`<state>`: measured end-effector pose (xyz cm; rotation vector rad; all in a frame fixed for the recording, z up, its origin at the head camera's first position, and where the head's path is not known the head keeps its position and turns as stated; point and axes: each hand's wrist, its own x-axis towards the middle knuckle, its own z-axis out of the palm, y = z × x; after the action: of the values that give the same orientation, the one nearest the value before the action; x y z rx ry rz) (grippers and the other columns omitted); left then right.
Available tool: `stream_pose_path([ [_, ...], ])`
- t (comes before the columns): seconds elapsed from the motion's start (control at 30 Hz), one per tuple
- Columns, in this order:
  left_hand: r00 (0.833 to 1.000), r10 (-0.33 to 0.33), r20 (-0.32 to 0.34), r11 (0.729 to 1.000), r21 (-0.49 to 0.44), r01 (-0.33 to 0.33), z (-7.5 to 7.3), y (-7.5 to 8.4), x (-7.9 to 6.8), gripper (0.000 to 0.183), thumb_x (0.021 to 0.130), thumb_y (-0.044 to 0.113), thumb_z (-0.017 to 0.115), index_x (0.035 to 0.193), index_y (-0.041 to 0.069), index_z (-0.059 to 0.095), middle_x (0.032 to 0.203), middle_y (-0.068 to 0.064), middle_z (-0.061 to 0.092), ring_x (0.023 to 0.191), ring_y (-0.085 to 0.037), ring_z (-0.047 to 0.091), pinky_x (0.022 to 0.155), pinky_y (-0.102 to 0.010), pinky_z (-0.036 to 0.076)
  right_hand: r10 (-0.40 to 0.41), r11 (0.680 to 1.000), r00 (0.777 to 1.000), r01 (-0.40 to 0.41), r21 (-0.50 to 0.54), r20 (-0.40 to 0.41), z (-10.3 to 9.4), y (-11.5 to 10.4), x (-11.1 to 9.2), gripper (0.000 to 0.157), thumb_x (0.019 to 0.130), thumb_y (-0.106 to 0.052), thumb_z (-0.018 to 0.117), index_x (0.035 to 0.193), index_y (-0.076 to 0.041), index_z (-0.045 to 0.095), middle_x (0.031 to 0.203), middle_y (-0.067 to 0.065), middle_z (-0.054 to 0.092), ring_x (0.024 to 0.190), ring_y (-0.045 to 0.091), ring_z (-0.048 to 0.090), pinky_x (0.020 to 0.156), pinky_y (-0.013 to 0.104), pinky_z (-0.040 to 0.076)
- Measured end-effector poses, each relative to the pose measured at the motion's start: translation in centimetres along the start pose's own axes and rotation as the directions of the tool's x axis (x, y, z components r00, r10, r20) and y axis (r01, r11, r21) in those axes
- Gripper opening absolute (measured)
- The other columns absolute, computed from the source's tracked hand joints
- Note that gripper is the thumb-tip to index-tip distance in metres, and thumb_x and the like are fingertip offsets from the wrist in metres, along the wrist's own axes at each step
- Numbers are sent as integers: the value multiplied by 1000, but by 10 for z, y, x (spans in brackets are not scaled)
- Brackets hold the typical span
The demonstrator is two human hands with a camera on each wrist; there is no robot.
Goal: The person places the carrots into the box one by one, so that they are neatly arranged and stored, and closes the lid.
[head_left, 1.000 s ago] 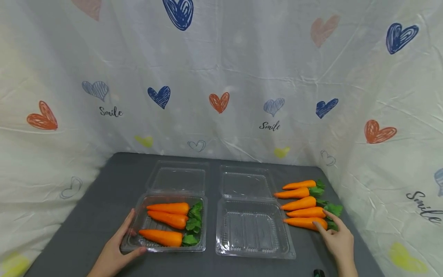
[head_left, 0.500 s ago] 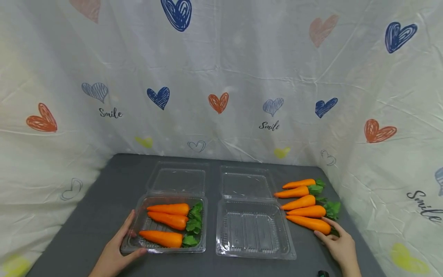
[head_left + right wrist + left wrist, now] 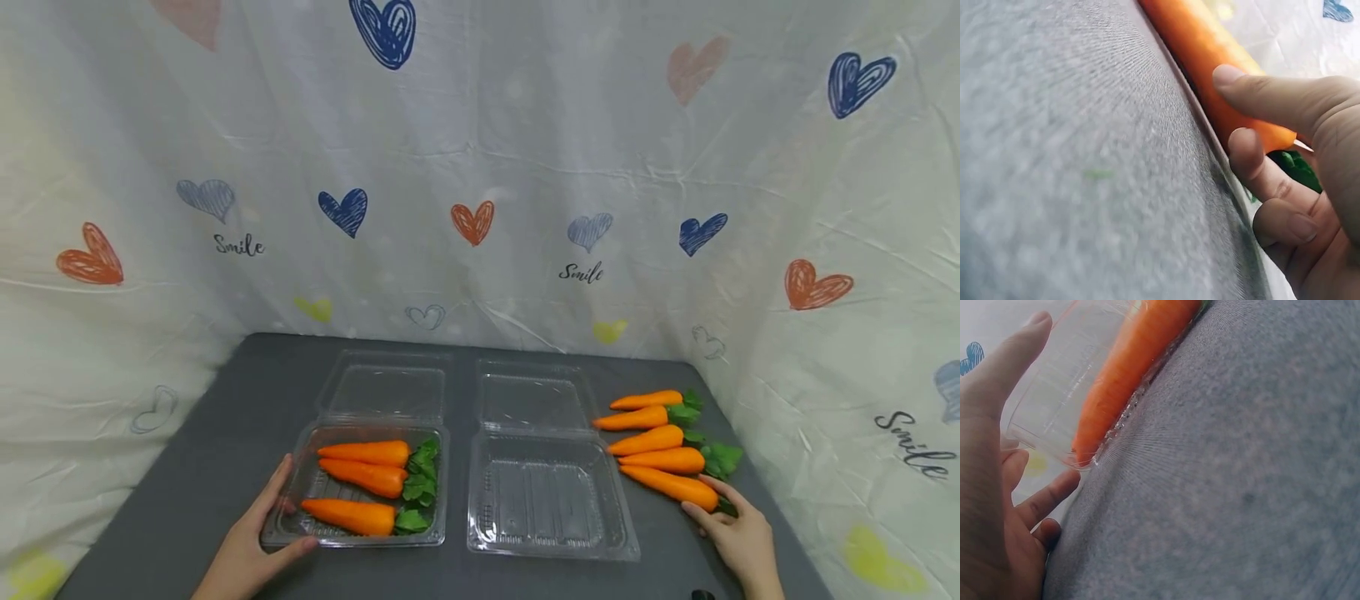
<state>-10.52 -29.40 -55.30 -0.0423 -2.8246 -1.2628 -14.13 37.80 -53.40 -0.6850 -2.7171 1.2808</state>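
Observation:
My right hand (image 3: 738, 537) grips the thick leafy end of the front carrot (image 3: 670, 487), at the near end of a row of carrots on the right. In the right wrist view the thumb presses on that orange carrot (image 3: 1210, 59) while the other fingers curl below. My left hand (image 3: 251, 537) holds the near left corner of a clear plastic clamshell box (image 3: 352, 540), thumb at the front rim and fingers along the left side. Three carrots with green leaves lie in this box, one of them a carrot (image 3: 351, 517) near the front.
A second clear clamshell box (image 3: 551, 508), lid laid back, stands between the first box and the row. Several other carrots (image 3: 645, 439) lie beyond the gripped one. A small dark object (image 3: 702, 595) shows at the bottom edge. A heart-print curtain (image 3: 480, 167) surrounds the grey table (image 3: 202, 433).
My right hand has closed on the front carrot and shifted it slightly right, turning its thick end toward me. The left hand and both boxes have stayed put.

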Motion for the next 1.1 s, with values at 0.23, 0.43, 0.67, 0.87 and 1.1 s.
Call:
stream_pose_path([
  [0.23,1000,23,-10,1000,-5,-23,4,1,1,114,89,40,87,173,33,10,171,-12,32,103,1,55,88,-20,48,-17,999,995,15,-29,-98,-11,-11,-10,74,91,-45,85,148,-5,58,64,6,72,55,22,67,55,29,49],
  [0.43,1000,27,-11,1000,-2,-27,2,3,1,113,88,40,88,173,30,13,172,-14,30,101,1,54,87,-20,47,-64,998,983,61,-26,-170,-6,-34,-26,68,92,-45,84,145,-8,62,58,10,69,45,23,61,45,31,44],
  [0.67,999,39,-13,999,-7,-39,-1,1,1,112,89,38,88,173,31,13,173,-15,27,101,0,54,86,-19,46,-208,977,960,212,4,-188,18,-75,-37,58,90,-37,87,138,-10,69,45,2,52,33,15,42,39,29,36],
  [0.87,998,51,-26,999,-6,-51,-2,1,-1,112,89,38,88,172,31,13,173,-14,28,102,0,55,87,-17,45,-311,945,936,323,51,-167,44,-106,-42,54,89,-31,89,136,-9,71,45,-3,49,33,12,42,38,28,36],
  [1.1,999,44,-32,999,7,-44,-3,0,-1,113,88,39,88,172,32,13,173,-14,28,102,1,55,87,-18,46,-453,883,885,462,77,-107,85,-139,-46,52,84,-28,93,131,-13,75,45,-8,42,33,3,24,36,24,30],
])
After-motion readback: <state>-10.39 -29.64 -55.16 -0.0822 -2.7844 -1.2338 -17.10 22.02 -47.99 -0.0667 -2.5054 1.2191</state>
